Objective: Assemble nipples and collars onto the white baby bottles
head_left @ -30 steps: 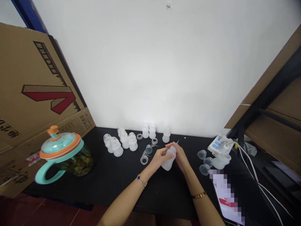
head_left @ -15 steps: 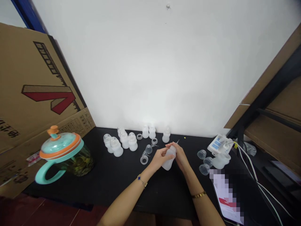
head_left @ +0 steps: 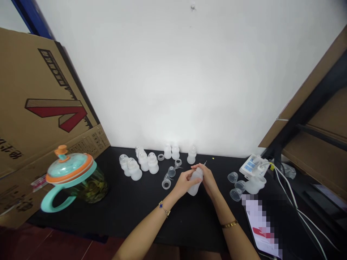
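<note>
1. A lidded pitcher (head_left: pixel 89 184) is standing far left of the held baby bottle (head_left: pixel 194 187).
2. A bunch of baby bottles (head_left: pixel 135 171) is standing left of the held baby bottle.
3. A ring (head_left: pixel 163 185) and a clear dome cap (head_left: pixel 171 171) are lying nearer, still on its left.
4. The left hand (head_left: pixel 186 183) is clamping the held baby bottle's left side.
5. The held baby bottle is tilting between both hands, over the black table (head_left: pixel 179 224).
6. The right hand (head_left: pixel 208 178) is gripping its right side.
7. Three clear caps (head_left: pixel 235 195) are lying right of the held baby bottle.
</note>
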The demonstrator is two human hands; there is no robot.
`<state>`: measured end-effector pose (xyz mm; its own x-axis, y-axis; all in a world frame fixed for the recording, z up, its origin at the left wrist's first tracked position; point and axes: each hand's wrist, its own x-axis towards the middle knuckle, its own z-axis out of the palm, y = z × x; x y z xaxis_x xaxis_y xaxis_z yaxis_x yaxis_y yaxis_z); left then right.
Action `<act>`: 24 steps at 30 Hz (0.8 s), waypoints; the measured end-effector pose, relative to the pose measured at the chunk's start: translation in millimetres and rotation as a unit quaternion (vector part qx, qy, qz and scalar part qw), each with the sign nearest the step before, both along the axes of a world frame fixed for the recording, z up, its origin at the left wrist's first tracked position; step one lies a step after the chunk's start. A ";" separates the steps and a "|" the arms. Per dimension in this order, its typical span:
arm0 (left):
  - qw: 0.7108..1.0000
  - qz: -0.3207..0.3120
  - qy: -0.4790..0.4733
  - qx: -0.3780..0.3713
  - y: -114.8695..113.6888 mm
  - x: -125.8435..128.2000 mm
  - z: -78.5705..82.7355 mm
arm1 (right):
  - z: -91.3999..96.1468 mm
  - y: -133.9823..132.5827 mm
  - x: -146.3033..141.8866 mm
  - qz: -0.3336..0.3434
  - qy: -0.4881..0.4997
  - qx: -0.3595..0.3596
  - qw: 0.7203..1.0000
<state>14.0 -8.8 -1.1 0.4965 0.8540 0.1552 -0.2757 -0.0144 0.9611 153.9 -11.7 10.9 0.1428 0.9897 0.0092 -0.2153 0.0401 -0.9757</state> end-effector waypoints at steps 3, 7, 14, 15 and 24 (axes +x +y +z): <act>1.000 0.000 0.002 0.003 -1.5 -0.3 2.1 | 0.0 0.6 0.0 -0.004 -0.007 -0.003 1.000; 1.000 0.004 0.003 0.003 -3.2 -0.3 5.2 | -3.4 2.1 1.3 -0.006 -0.012 0.001 1.000; 1.000 0.000 -0.004 0.005 -4.3 0.7 7.6 | -7.4 4.2 2.5 -0.011 -0.022 0.010 1.000; 1.000 0.001 -0.003 0.004 -4.7 0.8 8.3 | -7.6 4.4 2.3 -0.011 -0.021 0.010 1.000; 1.000 0.020 0.016 0.008 -5.5 1.3 7.8 | -4.3 1.6 1.7 -0.008 -0.029 0.008 1.000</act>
<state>15.4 -14.4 6.7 0.4678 0.8704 0.1537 -0.2433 -0.0403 0.9691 155.6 -10.1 6.6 0.1569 0.9870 0.0340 -0.1568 0.0589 -0.9859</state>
